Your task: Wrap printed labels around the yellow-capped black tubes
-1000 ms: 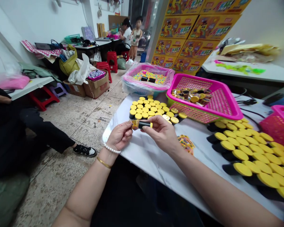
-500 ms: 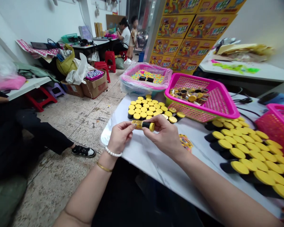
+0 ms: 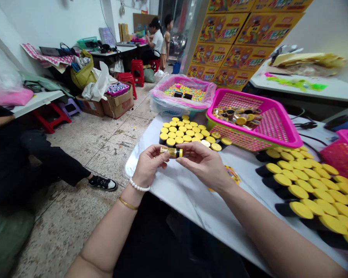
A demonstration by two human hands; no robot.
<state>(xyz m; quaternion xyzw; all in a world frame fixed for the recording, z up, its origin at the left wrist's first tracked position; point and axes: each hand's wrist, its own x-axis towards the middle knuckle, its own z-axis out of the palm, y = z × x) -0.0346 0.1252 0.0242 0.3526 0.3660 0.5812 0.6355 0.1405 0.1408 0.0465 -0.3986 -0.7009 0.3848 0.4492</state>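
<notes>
Between my hands a small black jar with a yellow lid lies on its side. Most of it sits inside a shiny gold, partly see-through printed sleeve. My left hand is closed, pinching the sleeve between thumb and fingers. At the lid end, the thumb and fingers of my right hand close around the jar. Just beyond, several upright black jars with yellow lids stand in rows on the white table. A stack of flat printed sleeves lies partly hidden behind my right hand.
A pink basket holds sleeved jars. Beside it, a plastic-lined basket contains colourful beads and two black jars. More yellow-lidded jars crowd the right side, near another pink basket. A person's leg extends at left. Cartons are stacked behind.
The black jar has slid deeper into the gold sleeve; its black side stuck out before, now mostly the lid end does. My right hand has moved closer to my left.
</notes>
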